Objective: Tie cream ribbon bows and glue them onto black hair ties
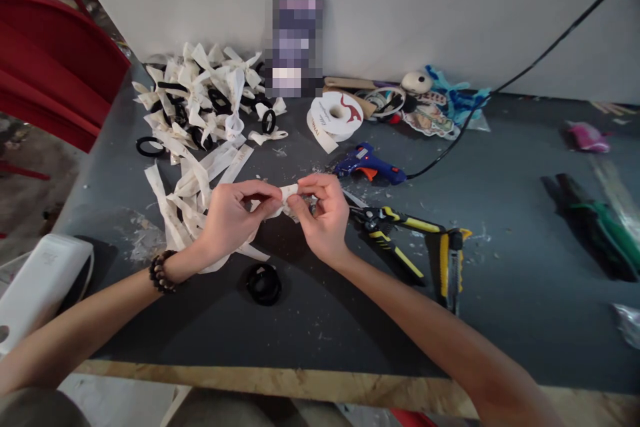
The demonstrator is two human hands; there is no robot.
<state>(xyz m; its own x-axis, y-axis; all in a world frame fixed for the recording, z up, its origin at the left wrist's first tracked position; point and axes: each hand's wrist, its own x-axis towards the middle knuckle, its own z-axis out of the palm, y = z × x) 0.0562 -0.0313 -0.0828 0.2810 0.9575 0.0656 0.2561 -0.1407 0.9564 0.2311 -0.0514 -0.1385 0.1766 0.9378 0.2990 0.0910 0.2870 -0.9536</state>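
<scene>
My left hand (233, 217) and my right hand (323, 213) meet over the dark table, both pinched on one cream ribbon piece (289, 195) folded between the fingertips. Its loose tail hangs down under my left palm. A beaded bracelet (160, 271) sits on my left wrist. Cut cream ribbon strips (193, 193) lie just left of my hands. A black hair tie (263, 283) rests on the table below them.
A heap of finished ribbon bows with black ties (205, 97) lies at the back left, a ribbon spool (336, 115) behind. A blue glue gun (367, 165) with cord, yellow-handled snips (400, 233), green-handled pliers (597, 227), a white box (43, 283) and a red chair (55, 73) surround.
</scene>
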